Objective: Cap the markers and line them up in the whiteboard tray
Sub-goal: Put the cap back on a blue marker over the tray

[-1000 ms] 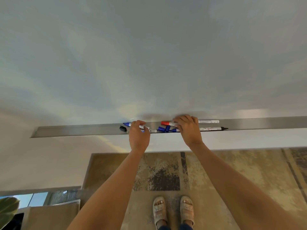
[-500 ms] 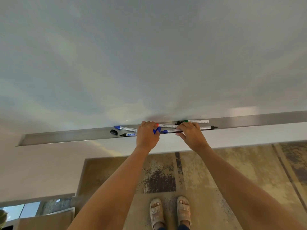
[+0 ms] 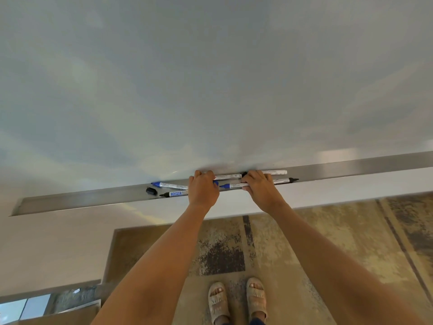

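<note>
The metal whiteboard tray [image 3: 93,200] runs across the view below the whiteboard. My left hand [image 3: 203,190] curls over the tray's middle, and a blue cap [image 3: 215,183] peeks out at its fingers. My right hand [image 3: 259,187] grips a blue-tipped marker [image 3: 233,185] whose bare tip points at that cap. Left of my hands lie an uncapped blue marker [image 3: 168,184], an uncapped black marker [image 3: 175,194] and a loose black cap [image 3: 151,190]. Behind and to the right lie three white-barrelled markers [image 3: 228,176], [image 3: 275,172], [image 3: 284,181]; the last one has a bare black tip.
The whiteboard [image 3: 210,78] fills the upper view. Below the tray is a white ledge [image 3: 328,191], then a patterned rug [image 3: 304,242] with my sandalled feet [image 3: 236,299]. Both ends of the tray hold no markers.
My left hand has slid right along the tray toward my right hand, uncovering two uncapped markers on the left. The red cap is now hidden behind it. The blue marker's tip now nears the blue cap.
</note>
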